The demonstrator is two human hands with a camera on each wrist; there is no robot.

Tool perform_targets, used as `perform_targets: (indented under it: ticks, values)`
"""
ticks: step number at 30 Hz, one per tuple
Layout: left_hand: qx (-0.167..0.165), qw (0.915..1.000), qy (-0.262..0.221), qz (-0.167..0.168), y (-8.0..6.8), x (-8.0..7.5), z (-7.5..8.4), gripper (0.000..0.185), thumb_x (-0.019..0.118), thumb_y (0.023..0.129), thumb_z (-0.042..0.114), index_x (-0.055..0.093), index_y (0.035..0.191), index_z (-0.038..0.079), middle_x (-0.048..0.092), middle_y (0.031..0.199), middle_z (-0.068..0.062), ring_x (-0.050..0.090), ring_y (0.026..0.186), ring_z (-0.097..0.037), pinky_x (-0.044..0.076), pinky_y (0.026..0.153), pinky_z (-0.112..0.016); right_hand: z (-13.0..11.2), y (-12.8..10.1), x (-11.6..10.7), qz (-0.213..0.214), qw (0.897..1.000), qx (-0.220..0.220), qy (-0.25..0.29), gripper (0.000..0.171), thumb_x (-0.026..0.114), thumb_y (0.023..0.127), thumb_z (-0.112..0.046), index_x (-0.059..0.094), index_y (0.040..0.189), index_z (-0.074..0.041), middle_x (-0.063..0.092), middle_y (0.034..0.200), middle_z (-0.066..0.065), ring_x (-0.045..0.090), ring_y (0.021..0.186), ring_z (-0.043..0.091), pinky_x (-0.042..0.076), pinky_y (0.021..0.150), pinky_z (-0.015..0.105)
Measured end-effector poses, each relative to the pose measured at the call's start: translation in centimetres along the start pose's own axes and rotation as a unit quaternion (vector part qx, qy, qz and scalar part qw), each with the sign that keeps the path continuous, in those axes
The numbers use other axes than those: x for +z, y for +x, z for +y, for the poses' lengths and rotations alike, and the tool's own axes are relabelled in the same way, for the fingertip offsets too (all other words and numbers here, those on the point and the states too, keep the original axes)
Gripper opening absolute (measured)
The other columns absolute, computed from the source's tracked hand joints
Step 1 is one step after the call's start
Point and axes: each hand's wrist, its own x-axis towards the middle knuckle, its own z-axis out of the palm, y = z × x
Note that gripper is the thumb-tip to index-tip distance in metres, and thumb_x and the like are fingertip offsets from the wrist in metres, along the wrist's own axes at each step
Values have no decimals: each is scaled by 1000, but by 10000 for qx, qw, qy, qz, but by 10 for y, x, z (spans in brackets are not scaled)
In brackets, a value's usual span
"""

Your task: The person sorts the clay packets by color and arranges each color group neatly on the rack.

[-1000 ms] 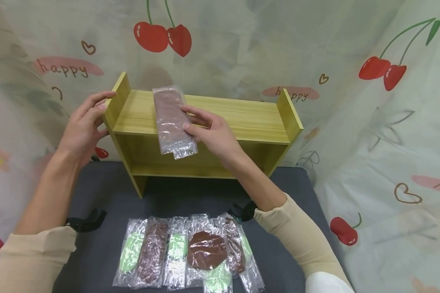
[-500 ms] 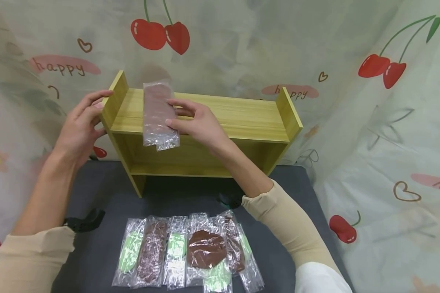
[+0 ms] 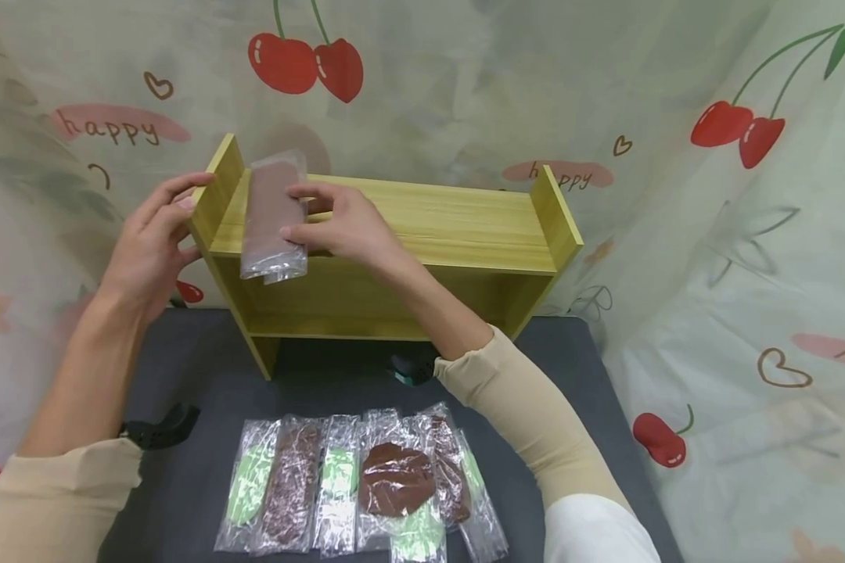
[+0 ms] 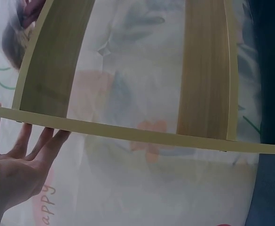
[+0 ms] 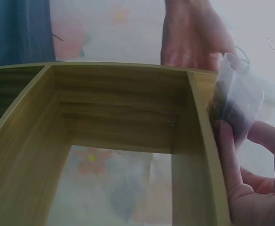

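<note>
Pinching a long clear packet (image 3: pixel 271 219) of dark brown stuff, my right hand (image 3: pixel 341 227) lays it on the shelf (image 3: pixel 465 227); my left hand (image 3: pixel 148 242), fingers loosely spread, touches the shelf's end.

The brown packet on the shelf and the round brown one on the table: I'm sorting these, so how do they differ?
The shelf packet is long and narrow, held by the right hand on the shelf top. The round packet is wide, lying untouched among other packets on the table. Both are brown inside clear wrap.
</note>
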Motion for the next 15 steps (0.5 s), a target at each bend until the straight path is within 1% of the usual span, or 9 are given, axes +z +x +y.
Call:
perform_targets:
  ticks: [2, 6, 9, 11, 13, 15]
  values:
    - [6, 10000, -4, 10, 0, 0, 0, 38, 48, 106, 22, 49, 143, 13, 43, 139, -8, 44, 122, -23, 44, 84, -31, 0, 4, 2, -40, 9997, 15, -233, 55, 79, 85, -14, 59, 136, -9, 63, 117, 7, 65, 96, 16, 56, 77, 27]
    - [-7, 10000, -8, 33, 0, 0, 0, 38, 48, 106, 22, 49, 143, 13, 43, 138, -8, 45, 120, -22, 45, 83, -30, -1, 9, 7, -35, 9985, 26, -549, 57, 79, 86, -16, 57, 138, -9, 63, 117, 6, 67, 91, 14, 57, 76, 27]
    - [-4, 10000, -42, 36, 0, 0, 0, 38, 48, 106, 22, 49, 142, 12, 44, 136, -8, 47, 117, -21, 46, 82, -29, -3, 11, 10, 84, 9951, -86, -979, 56, 79, 86, -19, 58, 137, -11, 65, 117, 2, 66, 93, 10, 55, 75, 23]
    - [-4, 10000, -87, 43, 1, 1, -1, 38, 49, 105, 21, 49, 142, 12, 45, 134, -8, 48, 116, -21, 46, 83, -29, -4, 12, 12, 165, 9895, -140, -1432, 57, 79, 85, -23, 59, 138, -13, 66, 116, -1, 64, 97, 6, 52, 74, 20]
    - [-8, 9999, -97, 53, 1, 1, -1, 38, 48, 105, 21, 49, 142, 12, 45, 134, -8, 48, 117, -21, 46, 83, -30, -5, 14, 13, 231, 9813, -165, -1903, 58, 79, 86, -28, 59, 138, -15, 67, 116, -3, 61, 100, 4, 50, 73, 18]
    - [-13, 9999, -107, 61, 1, 1, -2, 38, 48, 105, 21, 49, 143, 12, 45, 135, -8, 47, 119, -22, 45, 84, -31, -5, 15, 14, 247, 9743, -141, -2234, 59, 78, 86, -32, 59, 139, -16, 66, 117, -5, 60, 101, 3, 48, 74, 17]
